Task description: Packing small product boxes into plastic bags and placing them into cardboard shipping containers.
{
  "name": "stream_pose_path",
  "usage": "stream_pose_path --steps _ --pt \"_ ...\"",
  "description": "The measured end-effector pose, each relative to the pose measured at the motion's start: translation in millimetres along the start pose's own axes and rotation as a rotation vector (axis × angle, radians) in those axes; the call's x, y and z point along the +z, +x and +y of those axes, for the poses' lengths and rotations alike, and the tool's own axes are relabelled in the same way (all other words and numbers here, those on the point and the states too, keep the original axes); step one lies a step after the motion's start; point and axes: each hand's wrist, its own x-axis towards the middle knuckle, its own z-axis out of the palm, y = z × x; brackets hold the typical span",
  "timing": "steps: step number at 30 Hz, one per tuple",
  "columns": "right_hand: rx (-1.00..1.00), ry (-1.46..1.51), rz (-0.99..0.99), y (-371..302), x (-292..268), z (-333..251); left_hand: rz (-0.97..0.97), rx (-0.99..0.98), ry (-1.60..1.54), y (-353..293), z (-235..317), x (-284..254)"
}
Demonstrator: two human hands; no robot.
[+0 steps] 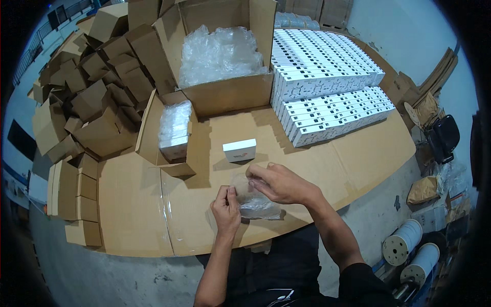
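Left hand (226, 209) and right hand (279, 181) both pinch one clear bag (260, 207). One white box (239, 152) stands beyond, on the bench (322, 174). Lower right: two spools (407, 238).

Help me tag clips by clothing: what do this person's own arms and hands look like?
The left hand and right hand are ungloved, and no watch shows on either wrist. Both forearms are uncovered. A plain black sleeve covers the upper right arm; the left sleeve isn't visible.
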Motion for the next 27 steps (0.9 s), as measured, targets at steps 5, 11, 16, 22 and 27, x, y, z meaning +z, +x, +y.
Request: stream_pose_path --steps 5,11,16,22,27 --pt "-0.008 0.048 -0.220 7 -14 8 0.000 0.024 0.007 -3 0 -1" --pt "-0.056 0.140 -0.375 14 -23 6 -0.038 0.055 -0.050 -6 -6 -14" --pt "-0.156 0.213 -0.269 13 -15 23 -0.164 -0.012 -0.453 -8 -6 -16" --pt "0.090 0.298 -0.190 8 -11 15 -0.143 -0.210 -0.421 -10 1 -20" --pt "0.028 0.140 -0.213 12 -10 20 -0.128 -0.194 -0.346 -6 3 -15"
